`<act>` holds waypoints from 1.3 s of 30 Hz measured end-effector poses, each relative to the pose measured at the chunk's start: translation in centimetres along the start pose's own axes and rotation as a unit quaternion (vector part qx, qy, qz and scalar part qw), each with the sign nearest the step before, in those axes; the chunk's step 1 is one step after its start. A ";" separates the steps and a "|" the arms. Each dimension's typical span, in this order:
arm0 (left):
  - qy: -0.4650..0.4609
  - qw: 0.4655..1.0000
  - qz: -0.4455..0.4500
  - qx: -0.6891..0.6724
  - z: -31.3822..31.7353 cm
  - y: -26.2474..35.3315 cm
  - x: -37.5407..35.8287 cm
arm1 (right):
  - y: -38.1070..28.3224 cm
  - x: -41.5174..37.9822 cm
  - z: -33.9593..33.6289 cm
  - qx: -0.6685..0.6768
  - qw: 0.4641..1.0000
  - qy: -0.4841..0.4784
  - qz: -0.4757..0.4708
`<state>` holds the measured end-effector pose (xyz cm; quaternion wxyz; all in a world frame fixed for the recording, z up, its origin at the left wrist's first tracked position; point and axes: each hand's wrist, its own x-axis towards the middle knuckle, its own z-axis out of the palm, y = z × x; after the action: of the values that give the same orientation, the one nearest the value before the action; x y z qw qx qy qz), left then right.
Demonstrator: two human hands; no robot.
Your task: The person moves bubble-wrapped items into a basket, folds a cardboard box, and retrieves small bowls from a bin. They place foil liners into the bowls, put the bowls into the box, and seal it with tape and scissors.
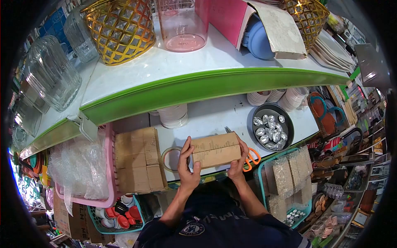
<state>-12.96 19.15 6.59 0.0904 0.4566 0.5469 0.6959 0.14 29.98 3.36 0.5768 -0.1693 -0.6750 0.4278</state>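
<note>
A small brown cardboard box (216, 149) is held level between both hands, above the white lower shelf (225, 113). My left hand (189, 170) grips its left end, thumb in front and fingers behind. At the other end my right hand (238, 165) closes around the corner. Just left of my left hand lies a roll of tape (164, 160). Scissors with orange handles (257, 155) rest to the right, their blades mostly hidden behind the box and my right hand. Further left are several similar cardboard boxes (139, 159) packed together.
A black round pan (255, 134) holds several silver foil-like pieces. Above runs a green-edged shelf (198, 84) with glass jars (51, 74) and gold baskets (120, 31). A pink basket (111, 165) with clear plastic stands left; a teal basket (261, 175) with wrapped boxes stands right.
</note>
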 end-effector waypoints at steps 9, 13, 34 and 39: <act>0.002 0.999 -0.021 -0.033 0.4 -0.2 0.0 | 0.0 0.0 -0.7 -0.104 0.992 -0.039 -0.064; 0.005 0.999 -0.026 -0.042 0.6 0.1 -0.1 | 0.1 -0.4 -0.7 -0.148 0.985 -0.014 -0.088; -0.160 0.848 -0.033 0.505 -3.4 1.3 -2.8 | 0.2 -0.5 -0.5 -0.163 0.983 0.018 -0.088; -0.152 0.877 -0.063 0.452 -3.3 2.3 -2.2 | 0.1 -0.5 -0.5 -0.170 0.981 0.021 -0.096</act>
<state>-13.31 14.61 7.37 -0.0004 0.5127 0.8090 0.2875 0.67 29.87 2.93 0.5919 -0.2081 -0.7388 0.2459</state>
